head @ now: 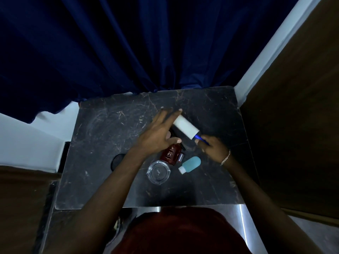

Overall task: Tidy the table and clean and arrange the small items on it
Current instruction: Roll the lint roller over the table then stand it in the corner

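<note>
While the right hand (213, 150) is gripping the blue handle, the roller (186, 127) is slanting up-left above the table (102, 143); the left hand (159, 132), fingers spread open, is touching its far end.

One head-worn wide-angle view, looking steeply down from above the person's own chest.

It faces forward and down over a dark marble tabletop (102, 136), near enough that both forearms run in from the lower edge. The table fills the middle; a navy curtain (128, 43) fills the upper half, with white wall (271, 52) and brown panel (302, 125) bending at the right edge.
</note>
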